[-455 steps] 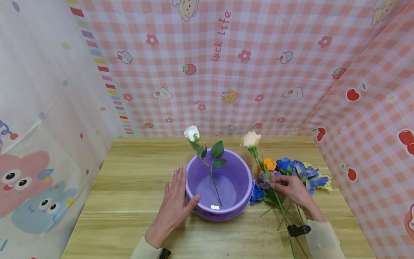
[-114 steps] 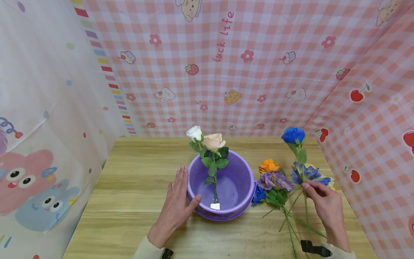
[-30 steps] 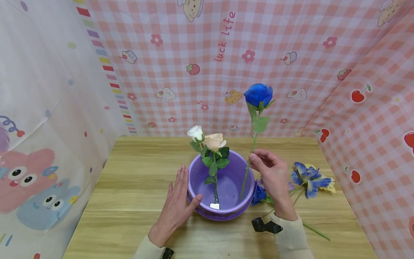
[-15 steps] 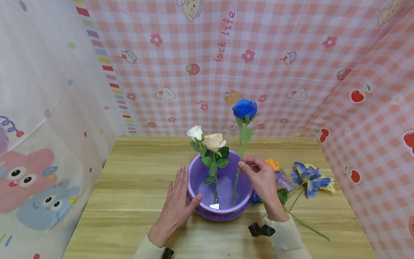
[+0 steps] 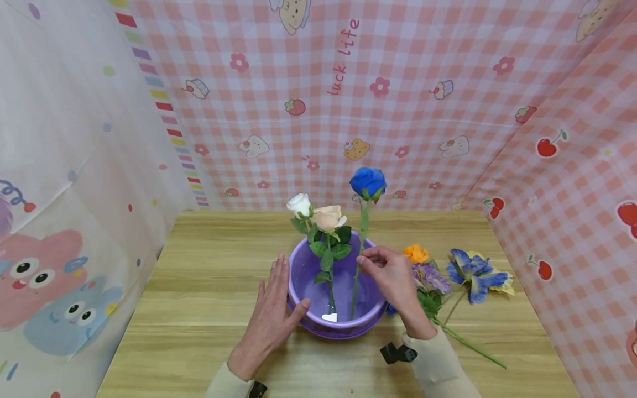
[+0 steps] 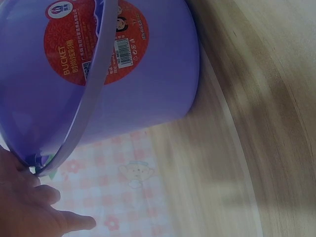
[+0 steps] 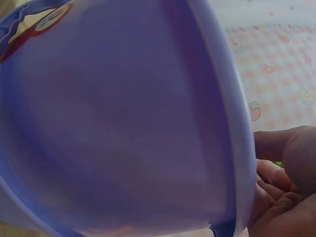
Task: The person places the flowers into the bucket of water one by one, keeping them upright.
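Thumb and fingertips of the right hand (image 5: 395,279) pinch the stem of a blue rose (image 5: 368,183), bloom above them, stem dropping below into the purple bucket (image 5: 304,282). I see the left hand (image 5: 271,318), fingers straight, against the bucket's side. Left of the pinching fingers stand a white rose (image 5: 299,205) and a peach rose (image 5: 329,218).

From my station, I see the peach rose (image 5: 329,218) has left the right grip (image 5: 395,284) for the bucket (image 5: 306,281). That grip has since brought the blue rose (image 5: 368,182) from three o'clock, stem now inside, bloom at one o'clock.
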### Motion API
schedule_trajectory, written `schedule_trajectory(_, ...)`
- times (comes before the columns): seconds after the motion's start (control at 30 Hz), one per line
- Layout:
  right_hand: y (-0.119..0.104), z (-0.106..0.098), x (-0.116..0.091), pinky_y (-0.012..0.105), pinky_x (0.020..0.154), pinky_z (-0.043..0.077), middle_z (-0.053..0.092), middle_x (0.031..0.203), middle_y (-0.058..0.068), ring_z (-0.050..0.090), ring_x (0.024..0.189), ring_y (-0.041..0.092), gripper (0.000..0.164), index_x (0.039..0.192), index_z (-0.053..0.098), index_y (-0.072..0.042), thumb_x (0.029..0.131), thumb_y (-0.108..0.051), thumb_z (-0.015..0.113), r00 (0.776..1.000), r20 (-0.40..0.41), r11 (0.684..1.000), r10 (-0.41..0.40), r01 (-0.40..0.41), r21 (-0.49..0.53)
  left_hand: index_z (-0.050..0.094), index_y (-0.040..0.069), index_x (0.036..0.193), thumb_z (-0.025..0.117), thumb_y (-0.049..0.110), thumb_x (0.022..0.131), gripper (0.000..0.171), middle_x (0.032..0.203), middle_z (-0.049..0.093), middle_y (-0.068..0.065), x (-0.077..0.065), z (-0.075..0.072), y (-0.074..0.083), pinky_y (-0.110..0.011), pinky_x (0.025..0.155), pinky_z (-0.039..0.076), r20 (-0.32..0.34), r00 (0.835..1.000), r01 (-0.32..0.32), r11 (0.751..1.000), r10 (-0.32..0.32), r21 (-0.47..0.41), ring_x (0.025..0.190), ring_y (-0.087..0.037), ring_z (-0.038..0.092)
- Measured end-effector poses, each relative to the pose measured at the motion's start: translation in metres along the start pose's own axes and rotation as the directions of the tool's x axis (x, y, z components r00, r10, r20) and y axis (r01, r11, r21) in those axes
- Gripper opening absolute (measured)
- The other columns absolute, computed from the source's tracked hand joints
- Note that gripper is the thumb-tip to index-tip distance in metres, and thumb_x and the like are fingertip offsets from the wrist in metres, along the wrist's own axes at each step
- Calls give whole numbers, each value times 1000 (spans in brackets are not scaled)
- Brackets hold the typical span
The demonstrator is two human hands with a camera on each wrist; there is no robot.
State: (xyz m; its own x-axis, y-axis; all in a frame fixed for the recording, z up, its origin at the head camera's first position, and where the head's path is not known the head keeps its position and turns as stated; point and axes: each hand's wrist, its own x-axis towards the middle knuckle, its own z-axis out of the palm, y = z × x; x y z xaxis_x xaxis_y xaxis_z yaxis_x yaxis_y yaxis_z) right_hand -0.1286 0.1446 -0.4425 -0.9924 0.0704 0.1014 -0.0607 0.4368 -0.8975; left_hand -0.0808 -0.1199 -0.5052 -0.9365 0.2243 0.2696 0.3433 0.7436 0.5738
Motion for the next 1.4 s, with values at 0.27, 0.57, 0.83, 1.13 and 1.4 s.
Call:
schedule_trajectory(0.27,-1,5,7,27,57,55,75,79,1,69,66,12,13,96,79,-5,91,-17,81,999,22,985,-42,45,-167,15,2,165,47,61,103,92,173,9,-16,0,0,0,-70,120,16,2,1000,3,1000,-3,-6,158,-34,12)
schedule_trajectory(0.57,-3,14,11,25,52,50,75,75,2,63,60,9,11,89,79,-4,87,-14,84,991,28,941,-129,131,-312,15,1,165,47,61,103,92,173,8,-15,0,1,-1,-71,119,16,-3,1000,-2,1000,2,-6,158,-35,14)
schedule_trajectory(0.83,-4,19,13,26,53,48,73,73,0,59,57,9,11,85,78,-6,86,-15,84,992,52,906,-111,123,-404,14,3,165,48,60,103,91,173,6,-13,0,0,0,-70,120,15,4,1000,1,1000,-1,-11,158,-34,12)
schedule_trajectory(1.13,-8,22,15,27,52,45,72,71,-4,56,56,8,12,80,76,-11,86,-19,84,992,97,880,-82,118,-459,15,1,165,47,60,103,91,173,8,-15,0,1,-1,-71,119,17,-5,1000,-4,1000,4,-2,157,-39,17)
schedule_trajectory(1.4,-9,25,19,28,54,43,68,67,-4,53,55,11,12,80,75,-9,88,-14,82,986,156,897,-56,118,-426,13,3,165,47,60,103,91,173,8,-15,0,1,-1,-71,119,16,1,1000,-1,1000,1,0,157,-37,15)
